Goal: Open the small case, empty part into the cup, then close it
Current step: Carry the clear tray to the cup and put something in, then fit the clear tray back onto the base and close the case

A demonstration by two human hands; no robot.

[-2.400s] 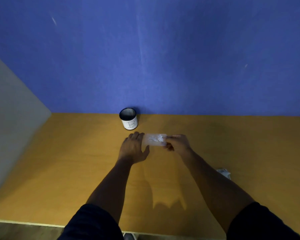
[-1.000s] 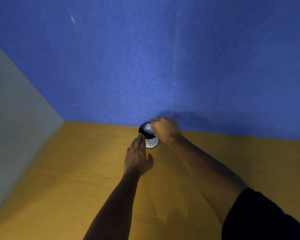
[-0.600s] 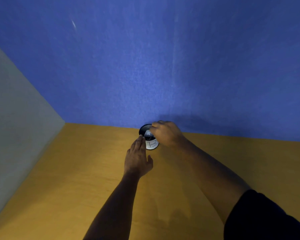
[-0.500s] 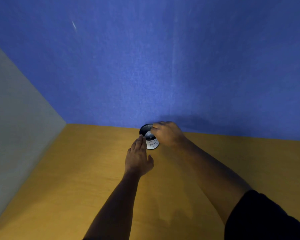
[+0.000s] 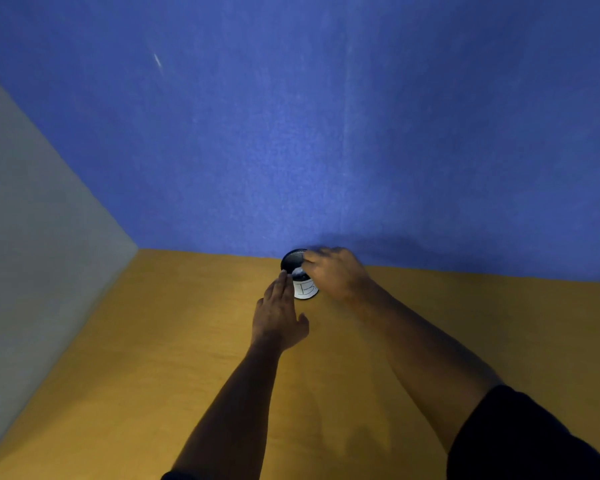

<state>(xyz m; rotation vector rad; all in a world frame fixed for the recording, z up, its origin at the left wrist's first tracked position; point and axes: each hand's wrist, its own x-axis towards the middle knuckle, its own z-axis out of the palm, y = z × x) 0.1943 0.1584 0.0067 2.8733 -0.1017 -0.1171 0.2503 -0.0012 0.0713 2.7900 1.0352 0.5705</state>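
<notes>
A small white cup [image 5: 305, 288] with a dark rim and a hand-drawn letter on its side stands on the wooden table [image 5: 153, 341], close to the blue back wall. My right hand [image 5: 333, 271] is curled over the cup's right rim and holds the small clear case [image 5: 298, 271], of which only a pale tip shows above the cup's mouth. My left hand [image 5: 278, 313] lies flat with fingers together, its fingertips touching the cup's left side. Whether the case's lid is open is hidden by my fingers.
The blue wall [image 5: 326, 150] rises directly behind the cup. A grey side panel [image 5: 32, 237] closes off the table on the left.
Since 2.4 s ago my right hand has carried the case from in front of the cup up over its mouth. In the last second both hands have barely moved.
</notes>
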